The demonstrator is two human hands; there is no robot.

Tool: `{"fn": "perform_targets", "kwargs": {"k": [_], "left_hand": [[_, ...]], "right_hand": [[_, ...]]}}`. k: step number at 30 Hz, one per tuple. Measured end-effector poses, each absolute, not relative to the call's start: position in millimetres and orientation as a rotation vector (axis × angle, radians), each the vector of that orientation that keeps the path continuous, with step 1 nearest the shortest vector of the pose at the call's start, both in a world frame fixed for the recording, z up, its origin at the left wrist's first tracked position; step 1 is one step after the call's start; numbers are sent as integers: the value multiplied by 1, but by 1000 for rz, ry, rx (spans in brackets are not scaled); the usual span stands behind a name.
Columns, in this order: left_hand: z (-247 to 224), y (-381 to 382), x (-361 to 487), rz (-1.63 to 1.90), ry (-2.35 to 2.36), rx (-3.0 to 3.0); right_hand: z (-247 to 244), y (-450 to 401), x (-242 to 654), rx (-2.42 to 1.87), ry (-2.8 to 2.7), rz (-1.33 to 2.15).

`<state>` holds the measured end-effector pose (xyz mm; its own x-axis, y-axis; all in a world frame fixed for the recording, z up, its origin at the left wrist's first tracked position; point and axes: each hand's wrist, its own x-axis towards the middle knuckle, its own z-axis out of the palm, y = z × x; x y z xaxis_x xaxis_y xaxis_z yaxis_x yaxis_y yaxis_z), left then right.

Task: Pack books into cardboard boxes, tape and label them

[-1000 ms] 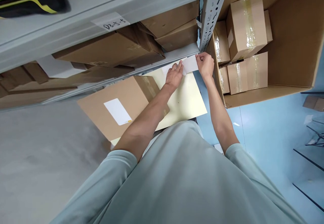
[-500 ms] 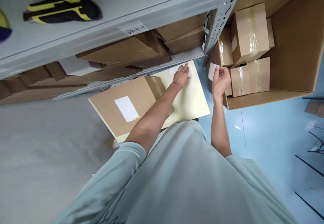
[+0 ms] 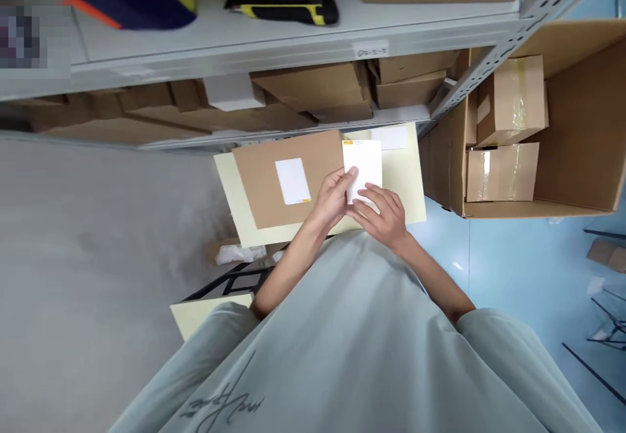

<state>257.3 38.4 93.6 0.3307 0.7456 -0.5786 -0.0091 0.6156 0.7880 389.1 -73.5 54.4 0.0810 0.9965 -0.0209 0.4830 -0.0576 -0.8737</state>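
Note:
My left hand (image 3: pixel 333 198) is closed on a white label (image 3: pixel 362 164) with a small yellow-orange print at its top corner, thumb on its face. My right hand (image 3: pixel 384 214) grips the label's lower right edge, its fingers bent over the front. Both hands are above a pale yellow board (image 3: pixel 408 188). On the board, left of the hands, lies a brown cardboard box (image 3: pixel 259 188) bearing another white label (image 3: pixel 293 180). A white paper (image 3: pixel 390 137) rests at the board's far right corner.
A large open carton (image 3: pixel 577 208) with several taped boxes stands at the right. Ahead, a grey metal shelf (image 3: pixel 293 51) carries a black-and-yellow utility knife (image 3: pixel 283 6); more cardboard boxes (image 3: pixel 313 90) sit beneath. A black frame (image 3: pixel 242 282) is at lower left.
My right hand has moved left from beside the large carton with a white label. My left hand has left the paper at the board's corner and now holds the label too. The view has shifted.

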Motion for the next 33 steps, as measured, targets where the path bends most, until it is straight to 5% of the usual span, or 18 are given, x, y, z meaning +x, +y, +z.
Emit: {"fn": "perform_targets", "kwargs": {"k": [5,12,20,33], "left_hand": [[109,36,185,524,1122,781],[133,37,86,570,1095,907],[165,30,-14,600,972,846],[187,24,-39,826,954,992]], "right_hand": [[87,-65,361,-1677,-1398,851],[137,-40,299,-1469,-1492,1311],[164,-24,219,-1446,-1391,1199],[217,-23,217,-1532,-1444,1125]]}}
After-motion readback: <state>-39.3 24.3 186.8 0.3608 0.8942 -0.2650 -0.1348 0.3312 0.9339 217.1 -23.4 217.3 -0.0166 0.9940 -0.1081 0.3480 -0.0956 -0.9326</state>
